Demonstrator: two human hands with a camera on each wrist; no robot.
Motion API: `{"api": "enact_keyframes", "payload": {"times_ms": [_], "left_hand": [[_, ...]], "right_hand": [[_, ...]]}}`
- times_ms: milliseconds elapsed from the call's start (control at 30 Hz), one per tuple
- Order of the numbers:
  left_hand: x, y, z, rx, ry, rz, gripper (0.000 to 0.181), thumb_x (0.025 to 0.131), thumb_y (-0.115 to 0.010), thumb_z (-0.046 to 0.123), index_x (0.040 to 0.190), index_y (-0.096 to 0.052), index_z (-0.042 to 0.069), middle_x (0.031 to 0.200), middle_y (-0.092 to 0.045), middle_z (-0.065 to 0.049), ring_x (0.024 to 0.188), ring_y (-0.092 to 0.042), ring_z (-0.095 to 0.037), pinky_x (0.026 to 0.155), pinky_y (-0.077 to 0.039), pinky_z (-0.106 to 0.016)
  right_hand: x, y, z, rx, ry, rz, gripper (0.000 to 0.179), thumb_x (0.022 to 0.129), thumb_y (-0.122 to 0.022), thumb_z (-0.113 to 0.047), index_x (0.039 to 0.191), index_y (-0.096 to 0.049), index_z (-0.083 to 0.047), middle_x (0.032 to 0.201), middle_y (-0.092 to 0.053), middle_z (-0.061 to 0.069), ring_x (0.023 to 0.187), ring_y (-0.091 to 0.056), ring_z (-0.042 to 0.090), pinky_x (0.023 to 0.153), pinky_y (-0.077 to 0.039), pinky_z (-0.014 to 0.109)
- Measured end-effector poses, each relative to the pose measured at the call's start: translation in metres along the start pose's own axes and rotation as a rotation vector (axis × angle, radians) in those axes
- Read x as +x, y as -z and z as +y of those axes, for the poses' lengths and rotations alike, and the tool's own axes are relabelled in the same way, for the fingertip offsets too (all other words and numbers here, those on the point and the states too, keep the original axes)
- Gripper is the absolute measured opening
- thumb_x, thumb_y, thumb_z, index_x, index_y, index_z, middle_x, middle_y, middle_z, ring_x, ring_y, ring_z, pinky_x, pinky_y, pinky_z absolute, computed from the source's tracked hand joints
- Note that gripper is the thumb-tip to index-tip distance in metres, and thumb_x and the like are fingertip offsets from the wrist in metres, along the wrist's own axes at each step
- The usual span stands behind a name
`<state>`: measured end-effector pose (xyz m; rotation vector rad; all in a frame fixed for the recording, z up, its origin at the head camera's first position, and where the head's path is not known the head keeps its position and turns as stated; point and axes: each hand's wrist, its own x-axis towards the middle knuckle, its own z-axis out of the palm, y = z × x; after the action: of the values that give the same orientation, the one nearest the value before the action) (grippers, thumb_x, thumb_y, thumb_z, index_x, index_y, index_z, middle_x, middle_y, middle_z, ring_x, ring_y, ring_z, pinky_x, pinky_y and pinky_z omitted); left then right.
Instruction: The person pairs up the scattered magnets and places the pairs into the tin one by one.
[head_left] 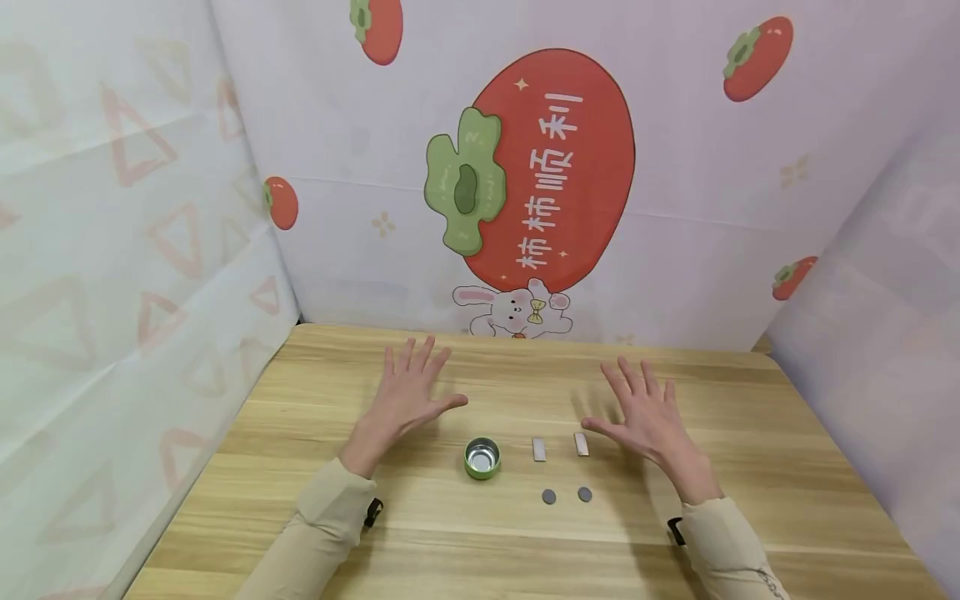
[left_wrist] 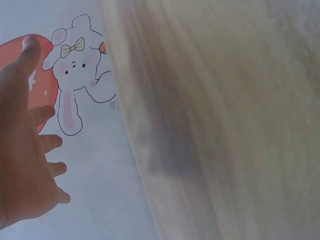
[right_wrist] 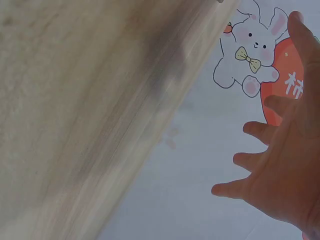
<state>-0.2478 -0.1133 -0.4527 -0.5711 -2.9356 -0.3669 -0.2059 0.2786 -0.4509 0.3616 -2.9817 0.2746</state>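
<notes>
My left hand [head_left: 408, 395] is spread over the table with straight fingers and holds nothing. Nearest to it is a small round green tin [head_left: 482, 458], without a lid and silvery inside. On the other side my right hand [head_left: 647, 417] is spread the same way, also holding nothing. Close to its thumb lies a small pale rectangular piece [head_left: 582, 444], with a second pale rectangular piece [head_left: 539, 450] to the left of it. Nearer to me are two small grey discs, a left disc [head_left: 549, 497] and a right disc [head_left: 585, 494]. Both wrist views show the hands with fingers apart.
The wooden table [head_left: 420, 550] ends at the back against a white cloth [head_left: 360, 250] printed with persimmons and a rabbit. White cloth walls stand on the left [head_left: 135, 250] and right [head_left: 885, 250].
</notes>
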Motion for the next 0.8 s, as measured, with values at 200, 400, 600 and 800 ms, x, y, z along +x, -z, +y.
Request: {"api": "enact_keyframes", "payload": {"times_ms": [200,400,600,800], "left_hand": [[0.004,-0.004,0.012,-0.013,-0.009,-0.056,0.09,0.085,-0.048,0.078,0.155,-0.035,0.022,0.165,-0.021,-0.011,0.152,-0.013,-0.042,0.117,-0.005,-0.068],[0.012,-0.011,0.03,-0.033,-0.056,-0.058,0.083,0.085,-0.048,0.077,0.148,-0.046,0.023,0.16,-0.034,-0.008,0.15,-0.022,-0.04,0.119,-0.011,-0.065],[0.014,-0.017,0.043,-0.042,-0.098,-0.065,0.077,0.087,-0.052,0.072,0.144,-0.052,0.02,0.156,-0.041,-0.008,0.148,-0.026,-0.04,0.119,-0.012,-0.063],[0.015,-0.019,0.056,-0.061,-0.125,-0.099,0.073,0.089,-0.054,0.07,0.142,-0.054,0.02,0.149,-0.051,-0.006,0.139,-0.043,-0.034,0.116,-0.027,-0.056]], "right_hand": [[-0.002,0.001,0.0,-0.003,0.026,0.001,0.095,0.083,-0.062,-0.069,0.156,-0.029,-0.016,0.161,-0.026,0.019,0.148,-0.014,0.05,0.107,-0.015,0.079],[-0.002,0.0,-0.001,0.001,0.076,0.023,0.09,0.084,-0.068,-0.062,0.153,-0.037,-0.015,0.154,-0.037,0.021,0.136,-0.037,0.049,0.107,-0.029,0.071],[-0.003,-0.003,-0.001,0.025,0.091,0.009,0.084,0.084,-0.072,-0.056,0.151,-0.042,-0.016,0.145,-0.044,0.02,0.128,-0.044,0.045,0.102,-0.037,0.066],[-0.005,-0.004,0.001,0.026,0.114,0.016,0.075,0.085,-0.074,-0.05,0.147,-0.049,-0.017,0.136,-0.053,0.015,0.117,-0.052,0.04,0.094,-0.045,0.061]]}}
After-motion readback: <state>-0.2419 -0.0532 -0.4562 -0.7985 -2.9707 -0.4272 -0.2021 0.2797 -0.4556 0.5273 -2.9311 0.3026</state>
